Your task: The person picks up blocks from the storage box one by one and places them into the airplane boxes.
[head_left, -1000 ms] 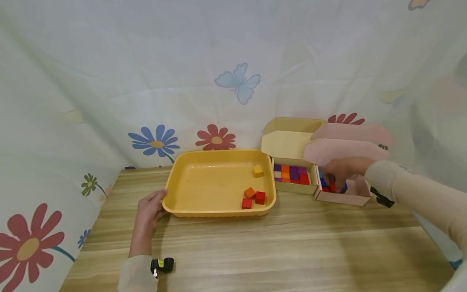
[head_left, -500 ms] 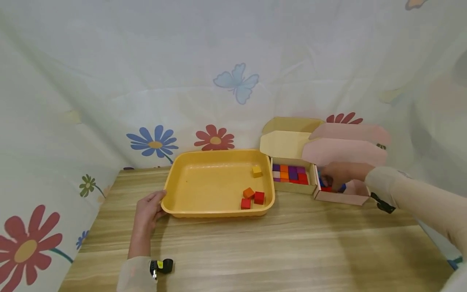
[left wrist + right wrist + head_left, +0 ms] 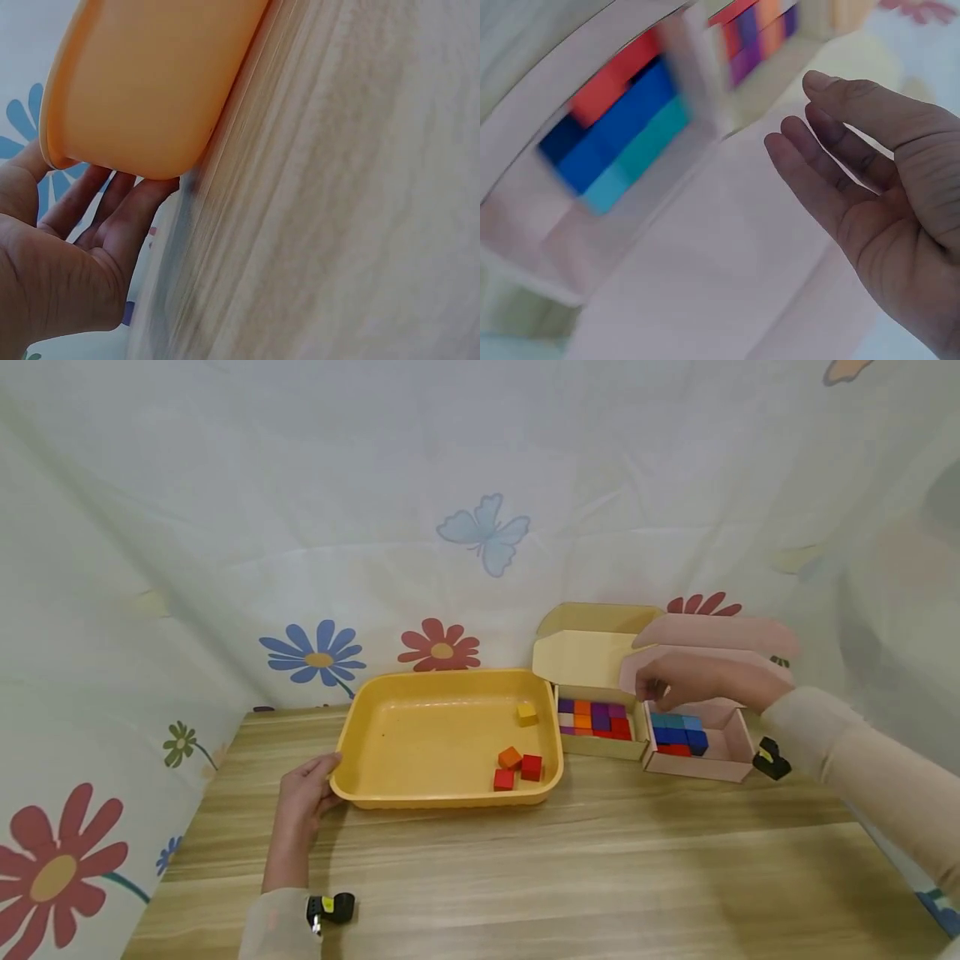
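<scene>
My left hand [image 3: 303,789] grips the left end of a yellow tray [image 3: 420,735]; in the left wrist view its fingers [image 3: 135,217] touch the tray's outer wall under the rim. Inside the tray lie a yellow cube [image 3: 527,714], an orange cube [image 3: 510,757] and two red cubes [image 3: 531,767]. My right hand [image 3: 684,682] hovers above the back of a pink cardboard box [image 3: 697,767], near its raised lid. Its fingers are loosely bent with nothing between them. Teal, blue and red cubes [image 3: 619,139] sit in rows at the box's left side.
A pale yellow box [image 3: 600,747] with purple, orange, red and whitish cubes [image 3: 592,718] stands between tray and pink box, its lid [image 3: 581,657] raised. Behind everything hangs a flowered cloth [image 3: 375,543]. Bare wooden tabletop [image 3: 525,877] extends in front.
My right hand has lifted out of the pink box and moved up and back, uncovering the rows of cubes. The left hand stays at the tray.
</scene>
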A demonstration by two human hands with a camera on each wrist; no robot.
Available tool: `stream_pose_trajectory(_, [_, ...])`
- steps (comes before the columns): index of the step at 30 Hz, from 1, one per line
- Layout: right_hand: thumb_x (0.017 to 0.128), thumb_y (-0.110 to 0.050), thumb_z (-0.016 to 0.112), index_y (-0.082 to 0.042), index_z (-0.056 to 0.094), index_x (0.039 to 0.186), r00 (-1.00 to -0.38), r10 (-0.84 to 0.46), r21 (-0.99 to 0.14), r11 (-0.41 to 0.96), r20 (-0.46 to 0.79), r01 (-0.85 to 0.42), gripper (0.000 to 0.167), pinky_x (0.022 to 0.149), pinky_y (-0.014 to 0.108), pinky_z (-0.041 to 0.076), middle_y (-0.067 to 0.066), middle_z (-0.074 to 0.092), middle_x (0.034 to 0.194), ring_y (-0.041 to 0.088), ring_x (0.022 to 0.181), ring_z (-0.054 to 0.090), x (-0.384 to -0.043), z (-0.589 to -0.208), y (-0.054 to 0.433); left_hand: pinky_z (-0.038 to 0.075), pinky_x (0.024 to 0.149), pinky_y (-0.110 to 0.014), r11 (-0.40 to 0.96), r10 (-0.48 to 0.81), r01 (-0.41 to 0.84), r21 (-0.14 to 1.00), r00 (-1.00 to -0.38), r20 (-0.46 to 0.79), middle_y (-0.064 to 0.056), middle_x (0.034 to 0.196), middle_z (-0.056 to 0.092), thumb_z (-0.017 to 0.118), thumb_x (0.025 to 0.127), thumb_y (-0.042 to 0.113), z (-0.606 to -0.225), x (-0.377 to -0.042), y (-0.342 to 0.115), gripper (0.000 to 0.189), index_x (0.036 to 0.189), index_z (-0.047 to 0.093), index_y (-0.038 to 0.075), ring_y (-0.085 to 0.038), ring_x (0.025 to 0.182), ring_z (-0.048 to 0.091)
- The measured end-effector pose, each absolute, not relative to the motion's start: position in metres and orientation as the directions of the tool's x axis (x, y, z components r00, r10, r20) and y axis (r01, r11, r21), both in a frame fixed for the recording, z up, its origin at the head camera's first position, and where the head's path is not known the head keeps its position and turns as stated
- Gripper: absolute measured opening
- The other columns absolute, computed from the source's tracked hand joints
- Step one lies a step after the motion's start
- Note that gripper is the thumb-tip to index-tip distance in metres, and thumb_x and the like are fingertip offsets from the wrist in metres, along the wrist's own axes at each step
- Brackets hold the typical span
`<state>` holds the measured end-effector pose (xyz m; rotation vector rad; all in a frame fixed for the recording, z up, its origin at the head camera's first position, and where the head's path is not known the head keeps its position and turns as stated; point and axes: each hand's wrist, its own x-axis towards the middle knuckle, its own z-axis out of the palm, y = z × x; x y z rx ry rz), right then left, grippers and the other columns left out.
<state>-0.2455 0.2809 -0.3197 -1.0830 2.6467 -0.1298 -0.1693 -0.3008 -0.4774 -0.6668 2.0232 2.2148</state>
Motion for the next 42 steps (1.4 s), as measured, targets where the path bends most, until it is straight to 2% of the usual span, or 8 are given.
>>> stream_pose_trajectory(5, [0.090, -0.015, 0.079, -0.024, 0.070, 0.099, -0.699, -0.674, -0.226, 0.739, -0.239, -0.635, 0.016, 0.081, 0.030, 0.056, -0.010, 0.067, 0.093, 0.009, 0.085, 0.061, -0.239, -0.309, 0.245, 0.060, 0.076, -0.029, -0.116, -0.243, -0.324, 0.939, -0.907, -0.343, -0.002, 0.112, 0.069, 0.068, 0.099, 0.028, -0.481, -0.171, -0.302, 0.058, 0.147, 0.050, -0.001, -0.011, 0.092, 0.072])
stream_pose_trajectory(10, [0.091, -0.013, 0.078, -0.020, 0.067, 0.107, -0.696, -0.662, -0.300, 0.748, -0.279, -0.591, 0.020, 0.086, 0.031, 0.057, -0.007, 0.066, 0.100, 0.015, 0.096, 0.061, -0.239, -0.314, 0.208, 0.060, 0.075, -0.029, -0.111, -0.247, -0.333, 0.936, -0.903, -0.351, -0.001, 0.108, 0.071, 0.068, 0.099, 0.029, -0.485, -0.171, -0.304, 0.059, 0.147, 0.050, -0.001, -0.011, 0.089, 0.073])
stream_pose_trajectory(13, [0.090, -0.006, 0.077, -0.013, 0.068, 0.105, -0.634, -0.736, -0.337, 0.674, -0.236, -0.658, 0.019, 0.085, 0.034, 0.058, 0.000, 0.066, 0.098, 0.019, 0.093, 0.061, -0.239, -0.322, 0.187, 0.060, 0.073, -0.028, -0.113, -0.240, -0.332, 0.937, -0.905, -0.350, 0.001, 0.102, 0.072, 0.068, 0.099, 0.028, -0.487, -0.170, -0.304, 0.060, 0.147, 0.049, -0.002, -0.011, 0.087, 0.073])
stream_pose_trajectory(17, [0.087, 0.001, 0.077, -0.006, 0.070, 0.105, -0.509, -0.842, -0.348, 0.538, -0.179, -0.768, 0.020, 0.083, 0.033, 0.057, 0.007, 0.068, 0.101, 0.024, 0.092, 0.064, -0.238, -0.333, 0.156, 0.060, 0.071, -0.028, -0.139, -0.244, -0.322, 0.936, -0.905, -0.348, 0.002, 0.098, 0.072, 0.069, 0.099, 0.027, -0.487, -0.170, -0.304, 0.060, 0.147, 0.049, -0.003, -0.010, 0.085, 0.072])
stream_pose_trajectory(22, [0.088, 0.003, 0.075, -0.004, 0.070, 0.110, -0.377, -0.898, -0.332, 0.435, -0.227, -0.837, 0.024, 0.086, 0.030, 0.057, 0.010, 0.070, 0.109, 0.028, 0.100, 0.067, -0.232, -0.353, 0.120, 0.060, 0.071, -0.027, -0.141, -0.247, -0.324, 0.935, -0.903, -0.351, 0.004, 0.099, 0.072, 0.070, 0.098, 0.028, -0.486, -0.171, -0.305, 0.060, 0.147, 0.049, -0.002, -0.010, 0.086, 0.072])
stream_pose_trajectory(28, [0.090, 0.002, 0.074, -0.007, 0.070, 0.122, -0.286, -0.903, -0.199, 0.359, -0.322, -0.912, 0.033, 0.097, 0.028, 0.052, 0.007, 0.070, 0.121, 0.024, 0.109, 0.065, -0.223, -0.378, 0.087, 0.060, 0.071, -0.027, -0.149, -0.239, -0.317, 0.937, -0.907, -0.346, 0.003, 0.097, 0.074, 0.069, 0.099, 0.027, -0.487, -0.171, -0.304, 0.061, 0.147, 0.049, -0.002, -0.011, 0.085, 0.073])
stream_pose_trajectory(33, [0.093, -0.003, 0.073, -0.015, 0.069, 0.129, -0.306, -0.861, -0.091, 0.372, -0.406, -0.924, 0.039, 0.105, 0.028, 0.047, 0.000, 0.067, 0.130, 0.018, 0.116, 0.062, -0.217, -0.392, 0.070, 0.060, 0.071, -0.028, -0.148, -0.239, -0.309, 0.940, -0.911, -0.337, 0.003, 0.098, 0.074, 0.069, 0.099, 0.027, -0.487, -0.171, -0.304, 0.061, 0.147, 0.048, -0.003, -0.011, 0.085, 0.073])
stream_pose_trajectory(42, [0.091, -0.002, 0.076, -0.019, 0.070, 0.123, -0.284, -0.869, 0.015, 0.304, -0.404, -0.952, 0.037, 0.099, 0.025, 0.051, -0.004, 0.068, 0.118, 0.015, 0.097, 0.061, -0.221, -0.405, 0.062, 0.060, 0.069, -0.027, -0.153, -0.251, -0.311, 0.938, -0.906, -0.341, 0.006, 0.090, 0.072, 0.070, 0.098, 0.027, -0.488, -0.172, -0.303, 0.061, 0.147, 0.049, -0.003, -0.010, 0.081, 0.073])
